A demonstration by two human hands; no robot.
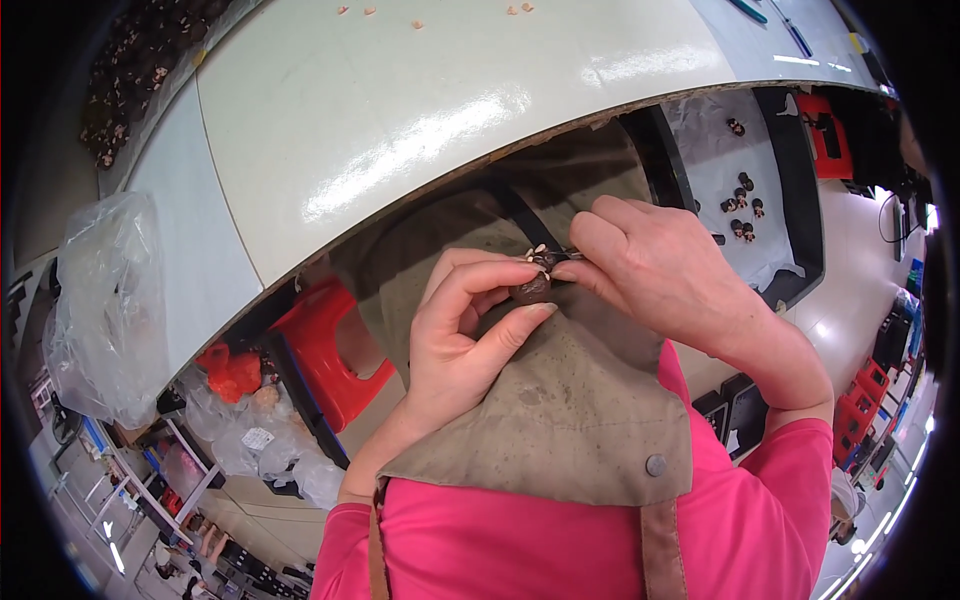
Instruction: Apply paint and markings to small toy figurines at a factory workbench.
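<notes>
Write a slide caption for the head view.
Left hand holding a small dark brown piece, right hand holding a thin tool close to it, beside a pale table.

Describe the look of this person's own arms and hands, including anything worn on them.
The left hand and right hand are bare, with no gloves, and no watch or bracelet shows on either wrist. Plain bright pink sleeves cover the upper arms, leaving the forearms uncovered.

A crumpled clear plastic bag (110, 310) sits against the white worktop's (450, 75) left edge. Below the worktop, toward its left, are a red stool (312, 328) and a red bag (235, 376); red plastic furniture (857, 410) stands well right of it.
</notes>
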